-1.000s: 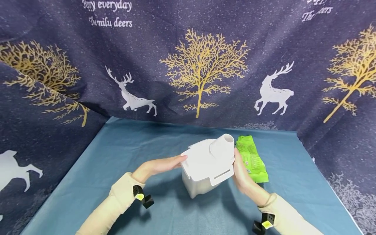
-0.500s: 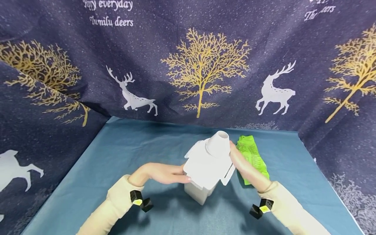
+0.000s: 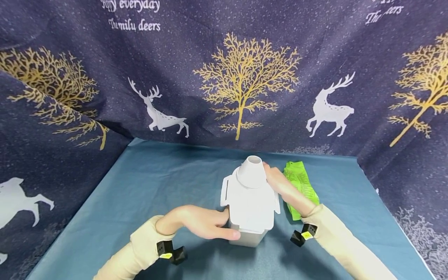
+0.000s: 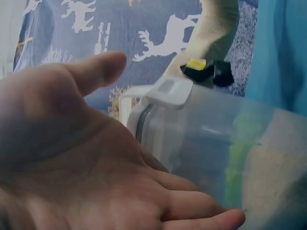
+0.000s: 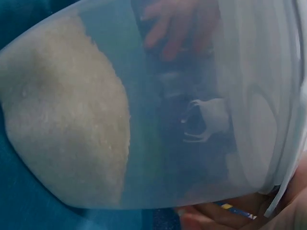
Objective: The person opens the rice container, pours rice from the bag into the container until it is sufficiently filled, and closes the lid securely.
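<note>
A translucent food storage container (image 3: 245, 238) with a white lid (image 3: 252, 206) stands in the middle of the blue cloth. White flap latches (image 3: 225, 190) stick out at the lid's sides, and a tapered white cup (image 3: 251, 173) sits toward its far end. Pale rice-like grains (image 5: 72, 115) fill the bottom part. My left hand (image 3: 206, 221) lies at the near left side, fingers extended along the wall and thumb apart from them (image 4: 96, 143). My right hand (image 3: 281, 184) grips the far right corner below the lid; its fingers (image 5: 220, 213) bend around the wall, partly hidden by the container.
A bright green packet (image 3: 301, 188) lies to the right, partly behind the right forearm. Blue cloth (image 3: 168, 171) covers the table. A dark curtain (image 3: 175, 77) printed with deer and trees hangs along its back and left edges.
The container has turned in place, so its lid now points straight away and the cup has shifted left. My right hand moved leftward along the far side; my left came nearer the front corner.
</note>
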Demonstrator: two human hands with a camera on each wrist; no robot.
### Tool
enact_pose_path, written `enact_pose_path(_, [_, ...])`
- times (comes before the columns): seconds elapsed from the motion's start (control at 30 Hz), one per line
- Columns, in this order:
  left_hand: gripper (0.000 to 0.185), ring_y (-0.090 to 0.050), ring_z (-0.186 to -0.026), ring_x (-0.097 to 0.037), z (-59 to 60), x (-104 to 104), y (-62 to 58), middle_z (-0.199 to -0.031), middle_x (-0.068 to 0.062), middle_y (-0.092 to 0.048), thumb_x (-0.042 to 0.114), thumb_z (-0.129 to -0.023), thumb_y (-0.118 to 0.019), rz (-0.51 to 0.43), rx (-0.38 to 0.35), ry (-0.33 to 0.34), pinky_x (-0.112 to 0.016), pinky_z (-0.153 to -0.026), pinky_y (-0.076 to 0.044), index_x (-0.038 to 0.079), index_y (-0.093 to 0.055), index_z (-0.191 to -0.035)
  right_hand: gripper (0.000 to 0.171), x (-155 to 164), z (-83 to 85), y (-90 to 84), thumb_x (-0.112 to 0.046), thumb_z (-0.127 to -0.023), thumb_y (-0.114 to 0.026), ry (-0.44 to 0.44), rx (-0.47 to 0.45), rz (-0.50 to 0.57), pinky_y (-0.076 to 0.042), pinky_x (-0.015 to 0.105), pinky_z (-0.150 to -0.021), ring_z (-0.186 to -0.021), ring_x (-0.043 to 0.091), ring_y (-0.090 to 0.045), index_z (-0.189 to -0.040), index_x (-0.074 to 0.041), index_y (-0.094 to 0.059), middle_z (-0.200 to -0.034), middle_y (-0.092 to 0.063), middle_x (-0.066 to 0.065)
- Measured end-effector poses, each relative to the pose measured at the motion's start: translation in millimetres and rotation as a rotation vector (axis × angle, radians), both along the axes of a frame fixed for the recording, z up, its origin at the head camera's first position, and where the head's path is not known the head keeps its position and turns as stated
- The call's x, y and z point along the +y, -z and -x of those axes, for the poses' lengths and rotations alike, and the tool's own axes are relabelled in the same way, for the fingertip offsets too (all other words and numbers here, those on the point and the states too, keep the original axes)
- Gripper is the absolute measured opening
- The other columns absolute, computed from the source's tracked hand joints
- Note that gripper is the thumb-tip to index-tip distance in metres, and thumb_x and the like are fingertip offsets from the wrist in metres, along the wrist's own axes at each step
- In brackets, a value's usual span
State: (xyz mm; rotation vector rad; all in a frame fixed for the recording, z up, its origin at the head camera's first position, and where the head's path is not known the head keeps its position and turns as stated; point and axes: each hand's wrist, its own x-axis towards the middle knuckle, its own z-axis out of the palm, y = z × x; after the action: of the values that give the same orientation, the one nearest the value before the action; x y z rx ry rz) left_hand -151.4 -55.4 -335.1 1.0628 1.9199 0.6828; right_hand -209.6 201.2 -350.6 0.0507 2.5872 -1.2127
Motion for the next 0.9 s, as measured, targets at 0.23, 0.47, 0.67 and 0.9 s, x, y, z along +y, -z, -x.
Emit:
enact_pose_path(0.23, [0.058, -0.044, -0.061, 0.001, -8.0, 1.9, -6.9, -0.073, 0.011, -0.045, 0.043, -0.1, -0.046, 0.03, 0.094, -0.058, -0.015, -0.062, -0.04, -0.001, -0.035, -0.137, 0.065, -3.4, 2.7, 1.0, -0.052, -0.103, -0.02, 0.012, -0.009, 0.149, -0.054, 0.033, -0.059, -0.06, 0.014, -0.065, -0.084, -0.007, -0.063, -0.073, -0.067, 0.004])
enact_pose_path(0.47, [0.038, -0.029, -0.052, -0.002, 0.3, -9.3, -12.0, -0.06, 0.012, -0.032, 0.042, -0.102, -0.043, -0.02, 0.175, -0.158, -0.019, -0.053, -0.028, 0.02, -0.047, -0.071, 0.062, -6.8, -6.8, 3.8, -0.05, -0.103, -0.021, 0.04, -0.012, 0.204, -0.054, 0.032, -0.069, -0.076, 0.015, -0.064, -0.102, -0.002, -0.062, -0.097, -0.066, 0.014])
enact_pose_path(0.67, [0.043, -0.056, -0.071, -0.002, 14.5, -16.5, -11.4, -0.079, 0.011, -0.067, 0.04, -0.102, -0.043, -0.09, 0.214, -0.272, -0.022, -0.069, -0.045, 0.016, -0.073, -0.081, 0.051, -11.9, -16.0, 3.2, -0.046, -0.103, -0.025, 0.106, -0.006, 0.243, -0.05, 0.03, -0.072, -0.087, 0.019, -0.06, -0.093, -0.007, -0.056, -0.101, -0.06, 0.013])
enact_pose_path(0.9, [0.041, -0.05, -0.063, -0.009, 33.7, -13.9, -4.5, -0.071, 0.002, -0.063, 0.03, -0.102, -0.044, -0.175, 0.33, -0.563, -0.026, -0.06, -0.039, 0.012, -0.065, -0.072, 0.056, -11.9, -22.5, 3.7, -0.042, -0.104, -0.021, 0.168, -0.061, 0.302, -0.052, 0.032, -0.065, -0.07, 0.015, -0.061, -0.112, -0.001, -0.058, -0.09, -0.061, 0.009])
